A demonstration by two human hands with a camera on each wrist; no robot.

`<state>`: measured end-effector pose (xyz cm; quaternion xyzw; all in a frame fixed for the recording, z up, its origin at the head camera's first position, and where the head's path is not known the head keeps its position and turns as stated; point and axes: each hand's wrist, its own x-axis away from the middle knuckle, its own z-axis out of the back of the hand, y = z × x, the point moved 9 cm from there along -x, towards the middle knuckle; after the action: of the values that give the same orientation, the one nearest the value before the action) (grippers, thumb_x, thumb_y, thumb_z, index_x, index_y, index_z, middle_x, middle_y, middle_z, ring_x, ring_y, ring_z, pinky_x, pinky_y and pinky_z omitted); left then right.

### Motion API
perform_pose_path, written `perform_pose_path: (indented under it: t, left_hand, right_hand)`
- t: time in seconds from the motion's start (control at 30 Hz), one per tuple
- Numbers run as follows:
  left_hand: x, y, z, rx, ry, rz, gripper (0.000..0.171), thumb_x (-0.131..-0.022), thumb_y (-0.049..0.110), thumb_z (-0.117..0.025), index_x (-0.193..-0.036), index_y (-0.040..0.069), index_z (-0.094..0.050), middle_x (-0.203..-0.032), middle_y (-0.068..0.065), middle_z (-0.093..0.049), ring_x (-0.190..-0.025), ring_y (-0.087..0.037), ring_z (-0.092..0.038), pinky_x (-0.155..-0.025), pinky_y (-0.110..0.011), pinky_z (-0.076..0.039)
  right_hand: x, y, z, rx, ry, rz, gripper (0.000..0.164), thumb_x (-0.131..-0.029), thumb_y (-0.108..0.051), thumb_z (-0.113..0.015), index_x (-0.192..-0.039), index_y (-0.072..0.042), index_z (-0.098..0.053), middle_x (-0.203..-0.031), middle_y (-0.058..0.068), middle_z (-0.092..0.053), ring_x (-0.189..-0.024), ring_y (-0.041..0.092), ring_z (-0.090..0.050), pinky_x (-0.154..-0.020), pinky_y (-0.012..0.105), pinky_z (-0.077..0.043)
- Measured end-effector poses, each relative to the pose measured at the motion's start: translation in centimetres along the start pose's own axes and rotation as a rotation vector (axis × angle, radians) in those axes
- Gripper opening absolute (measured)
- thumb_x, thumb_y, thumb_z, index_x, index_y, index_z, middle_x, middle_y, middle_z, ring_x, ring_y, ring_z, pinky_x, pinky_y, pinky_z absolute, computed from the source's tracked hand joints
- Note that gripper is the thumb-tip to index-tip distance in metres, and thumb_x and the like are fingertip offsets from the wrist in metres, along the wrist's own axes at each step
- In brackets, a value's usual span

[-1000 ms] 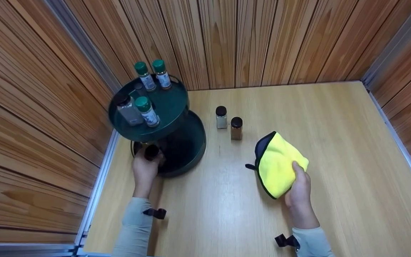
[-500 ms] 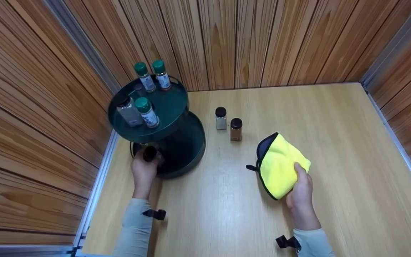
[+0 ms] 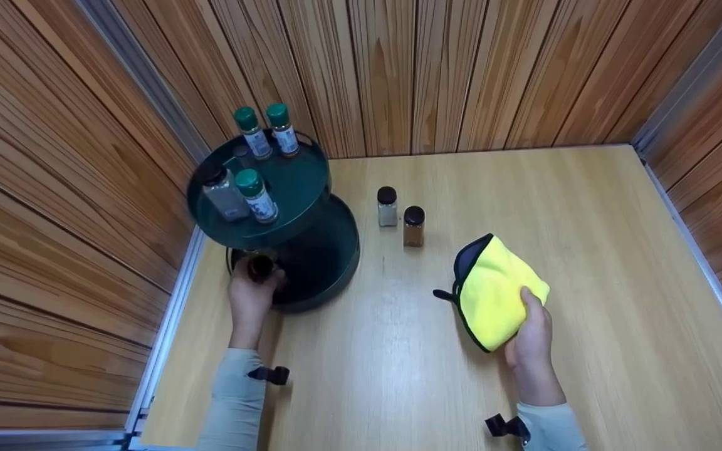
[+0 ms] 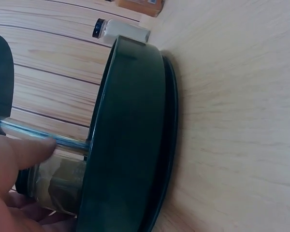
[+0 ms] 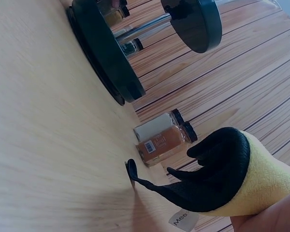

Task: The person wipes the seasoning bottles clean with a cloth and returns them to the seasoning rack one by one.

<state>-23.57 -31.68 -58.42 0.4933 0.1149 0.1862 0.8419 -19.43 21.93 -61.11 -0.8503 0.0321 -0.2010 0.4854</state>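
Observation:
My left hand (image 3: 251,300) reaches into the lower tier of a dark green two-tier round rack (image 3: 329,275) and grips a spice jar (image 4: 63,183). In the left wrist view the jar has a black lid and tan contents, with its base down behind the tier's rim. The thumb lies along one side of it and the fingers curl under the other. My right hand (image 3: 530,351) holds a folded yellow cloth (image 3: 499,294) over the table, thumb on top. The cloth has a black edge, a dark inner side (image 5: 222,174) and a small loop.
A jar with pale contents (image 3: 387,210) and one with brown contents (image 3: 413,228), both black-lidded, stand between rack and cloth. Several bottles, among them a green-capped one (image 3: 257,199), stand on the top tier (image 3: 298,181). Wood-panelled walls (image 3: 449,75) enclose the table.
My right hand and the cloth have drifted slightly to the right. The jar's dark lid in my left hand has shifted a little to the left; that hand keeps its grip.

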Motion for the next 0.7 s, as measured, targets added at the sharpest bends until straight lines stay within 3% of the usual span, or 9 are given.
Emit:
perform_pose_path:
  t: [0.17,0.37,0.47,0.57,0.7]
  left_hand:
    - [-0.1,0.6,0.7,0.004,0.021,-0.046,0.058,-0.09,0.025,-0.079,-0.141,0.011,-0.053,-0.135,-0.011,-0.058,-0.115,-0.03,-0.059,-0.101,-0.046,-0.051]
    - [0.5,2.4,1.7,-0.042,0.094,-0.111,0.05,-0.091,0.027,-0.079,-0.134,0.012,-0.057,-0.125,-0.01,-0.06,-0.097,-0.027,-0.061,-0.08,-0.04,-0.054]
    - [1.2,3.7,1.9,-0.088,0.14,-0.154,0.05,-0.09,0.03,-0.08,-0.131,0.012,-0.057,-0.123,-0.011,-0.058,-0.098,-0.024,-0.059,-0.085,-0.042,-0.053]
    - [1.9,5.3,1.9,-0.12,0.185,-0.222,0.051,-0.088,0.032,-0.082,-0.126,0.009,-0.058,-0.121,-0.011,-0.057,-0.109,-0.026,-0.054,-0.096,-0.044,-0.045]
    - [2.6,6.8,1.3,-0.148,0.202,-0.28,0.05,-0.087,0.035,-0.083,-0.122,0.007,-0.06,-0.12,-0.014,-0.059,-0.113,-0.031,-0.055,-0.099,-0.05,-0.045]
  right_hand:
    - [-0.1,0.1,0.1,-0.026,0.001,-0.012,0.04,-0.108,-0.038,-0.044,-0.138,-0.012,-0.046,-0.125,0.001,-0.059,-0.114,0.015,-0.06,-0.095,0.027,-0.05]
    - [-0.3,0.1,-0.2,-0.03,-0.011,-0.015,0.038,-0.108,-0.038,-0.044,-0.138,-0.013,-0.046,-0.126,0.001,-0.058,-0.114,0.015,-0.059,-0.095,0.027,-0.049]
    - [-0.2,0.1,-0.1,-0.041,-0.002,-0.017,0.037,-0.108,-0.037,-0.044,-0.136,-0.013,-0.047,-0.121,0.0,-0.061,-0.11,0.014,-0.061,-0.092,0.027,-0.05]
    - [-0.1,0.2,0.0,-0.049,0.009,-0.025,0.036,-0.109,-0.036,-0.044,-0.136,-0.012,-0.048,-0.12,0.0,-0.061,-0.109,0.014,-0.061,-0.091,0.027,-0.051]
    - [0.0,0.4,0.2,-0.042,0.018,-0.038,0.038,-0.108,-0.038,-0.045,-0.138,-0.014,-0.047,-0.125,0.0,-0.059,-0.113,0.014,-0.059,-0.094,0.027,-0.05]
